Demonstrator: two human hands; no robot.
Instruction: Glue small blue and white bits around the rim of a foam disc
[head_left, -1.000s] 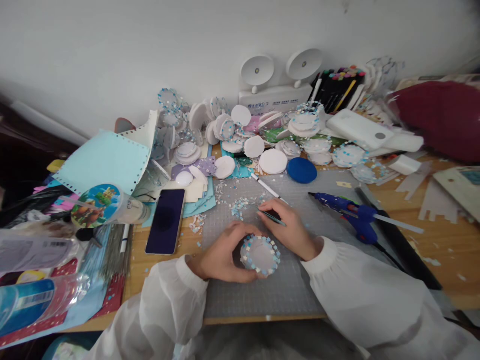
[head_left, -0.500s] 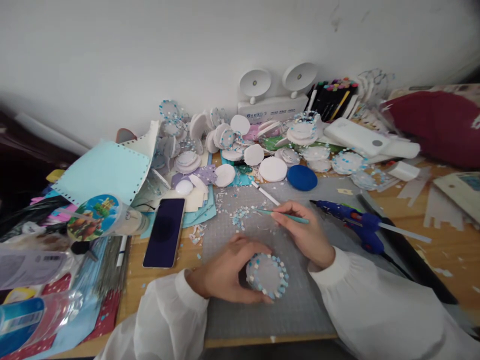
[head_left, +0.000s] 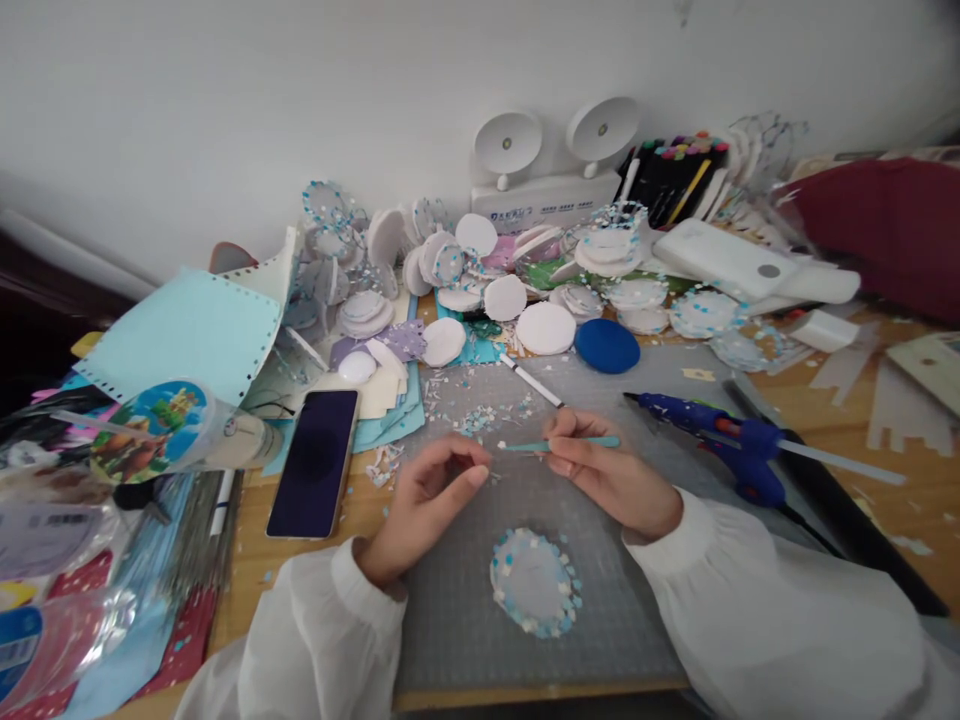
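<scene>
My right hand (head_left: pixel 611 470) is closed around slim teal tweezers (head_left: pixel 581 443), held nearly level and pointing left. At their tip is a tiny white paper piece (head_left: pixel 502 445). Just left of that tip, my left hand (head_left: pixel 435 500) has thumb and forefinger brought together; whatever may be between them is too small to make out. Below both hands, untouched, a round white disc ringed with small blue and white pieces (head_left: pixel 535 583) lies on the grey cutting mat (head_left: pixel 465 640). Loose blue and white bits (head_left: pixel 480 415) are scattered on the mat beyond my fingers.
A blue glue gun (head_left: pixel 720 430) lies to the right, a phone (head_left: pixel 313 465) to the left. A white pen (head_left: pixel 531 381) and a blue disc (head_left: pixel 607 346) lie behind. Many white discs (head_left: pixel 546 328) crowd the back. A lidded cup (head_left: pixel 180 430) leans at left.
My left hand has let go of the decorated disc and moved up beside the tweezers' tip. The disc now lies alone on the mat. A tiny white piece shows at the tip.
</scene>
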